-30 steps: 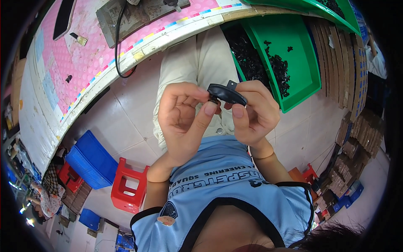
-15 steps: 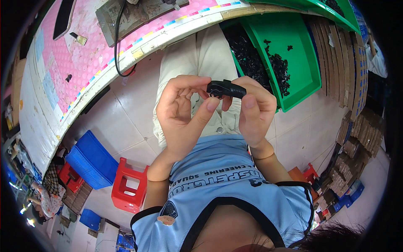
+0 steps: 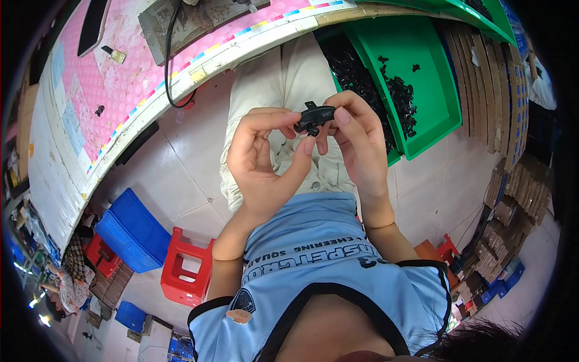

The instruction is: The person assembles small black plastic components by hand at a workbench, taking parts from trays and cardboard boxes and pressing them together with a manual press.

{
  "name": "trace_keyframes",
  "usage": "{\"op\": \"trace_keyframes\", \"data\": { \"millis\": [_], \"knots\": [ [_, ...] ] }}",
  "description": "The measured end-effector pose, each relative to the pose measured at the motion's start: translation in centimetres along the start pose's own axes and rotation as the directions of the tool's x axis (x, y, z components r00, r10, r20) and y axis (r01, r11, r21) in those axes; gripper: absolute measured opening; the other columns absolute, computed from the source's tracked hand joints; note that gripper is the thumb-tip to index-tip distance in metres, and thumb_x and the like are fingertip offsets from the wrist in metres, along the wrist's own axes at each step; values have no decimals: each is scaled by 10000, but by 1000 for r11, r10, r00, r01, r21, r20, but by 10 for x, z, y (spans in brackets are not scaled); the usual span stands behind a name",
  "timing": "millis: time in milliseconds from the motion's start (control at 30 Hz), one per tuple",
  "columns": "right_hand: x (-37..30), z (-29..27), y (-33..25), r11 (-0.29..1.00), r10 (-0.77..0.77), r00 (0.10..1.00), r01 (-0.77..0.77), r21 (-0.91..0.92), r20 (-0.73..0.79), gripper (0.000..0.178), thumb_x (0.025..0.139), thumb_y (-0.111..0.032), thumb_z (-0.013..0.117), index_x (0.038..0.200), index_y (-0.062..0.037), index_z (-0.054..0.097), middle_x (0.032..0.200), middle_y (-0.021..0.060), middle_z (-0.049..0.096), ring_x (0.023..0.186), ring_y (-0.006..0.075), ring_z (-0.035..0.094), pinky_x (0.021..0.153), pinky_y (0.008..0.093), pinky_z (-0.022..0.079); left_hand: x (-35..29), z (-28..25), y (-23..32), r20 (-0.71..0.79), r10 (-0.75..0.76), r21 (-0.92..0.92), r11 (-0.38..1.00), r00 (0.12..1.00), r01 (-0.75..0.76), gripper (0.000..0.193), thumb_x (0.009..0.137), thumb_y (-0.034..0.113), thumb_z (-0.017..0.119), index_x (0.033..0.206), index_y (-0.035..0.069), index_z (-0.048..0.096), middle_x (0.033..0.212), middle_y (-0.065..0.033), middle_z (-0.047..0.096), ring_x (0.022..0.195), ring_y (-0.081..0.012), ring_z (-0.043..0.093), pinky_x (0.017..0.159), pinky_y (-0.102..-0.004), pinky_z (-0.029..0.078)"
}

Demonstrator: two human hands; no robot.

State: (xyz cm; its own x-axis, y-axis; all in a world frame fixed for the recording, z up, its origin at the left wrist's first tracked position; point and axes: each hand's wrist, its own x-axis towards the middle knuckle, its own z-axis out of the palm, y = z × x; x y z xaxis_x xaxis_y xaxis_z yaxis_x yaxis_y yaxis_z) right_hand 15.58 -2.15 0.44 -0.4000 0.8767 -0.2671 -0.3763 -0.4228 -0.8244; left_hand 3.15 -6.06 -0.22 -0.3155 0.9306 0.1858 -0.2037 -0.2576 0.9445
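Note:
Above my lap I hold a small curved black plastic part [image 3: 319,114] between both hands. It has a short tab standing up from its top edge and a small knob-like piece on its underside; its exact kind I cannot make out. My left hand [image 3: 259,160] pinches its left end, index finger above and thumb tip below by the knob. Round the right end close the thumb and fingers of my right hand [image 3: 362,145]. The fingertips hide both ends of the part.
At the right, green trays [image 3: 431,90] hold many small black pieces [image 3: 399,99]. A pink-covered table [image 3: 132,78] curves across the left, bearing a metal plate [image 3: 181,30], a black cable [image 3: 167,72] and a phone [image 3: 93,27]. A red stool [image 3: 186,268] and blue crate [image 3: 132,229] stand on the floor.
The black part has been turned in my fingers, so its tab now stands up and the knob below shows. My right hand has shifted slightly up and left.

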Motion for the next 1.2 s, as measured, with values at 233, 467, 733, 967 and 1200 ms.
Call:
{"op": "trace_keyframes", "data": {
  "millis": [233,467,733,967,1200],
  "knots": [
    [3,-7,-4,999,42,999,-41,-10,16,135,816,-123,495,879,-7,469,703,38,509,542,65,433,491,188,351,4,-4,-1,105,208,455,859,972,-233,366,554,-49,620,909,-11,538,785,-104,550,668,-167,530,589,-240,432],
    [4,-17,-4,987,-79,993,91,-136,91,116,757,-7,535,862,4,487,765,23,494,608,57,448,504,175,354,5,-7,-7,166,319,573,739,933,-355,346,553,-48,617,887,6,545,811,-115,576,697,-198,558,602,-243,448],
    [11,-10,-4,906,-114,988,148,-397,108,107,741,21,537,845,23,509,745,33,508,628,82,505,545,196,405,6,-13,-16,-24,173,470,871,985,-142,216,630,-65,602,817,-4,513,777,-93,559,663,-140,523,587,-220,415],
    [33,-8,2,715,-268,947,318,-622,176,139,716,49,537,850,29,507,755,96,543,639,155,572,590,243,441,14,-13,-26,-147,-288,-27,958,946,287,129,748,-13,563,861,-19,501,805,-46,547,698,-89,502,646,-197,391],
    [62,-3,-2,514,-348,898,423,-746,270,155,699,64,535,846,25,503,735,116,533,664,196,564,601,251,438,33,-17,-33,-129,-435,-231,887,891,399,157,803,72,518,927,-21,492,815,-54,548,693,-93,509,609,-193,380]
  ]
}}
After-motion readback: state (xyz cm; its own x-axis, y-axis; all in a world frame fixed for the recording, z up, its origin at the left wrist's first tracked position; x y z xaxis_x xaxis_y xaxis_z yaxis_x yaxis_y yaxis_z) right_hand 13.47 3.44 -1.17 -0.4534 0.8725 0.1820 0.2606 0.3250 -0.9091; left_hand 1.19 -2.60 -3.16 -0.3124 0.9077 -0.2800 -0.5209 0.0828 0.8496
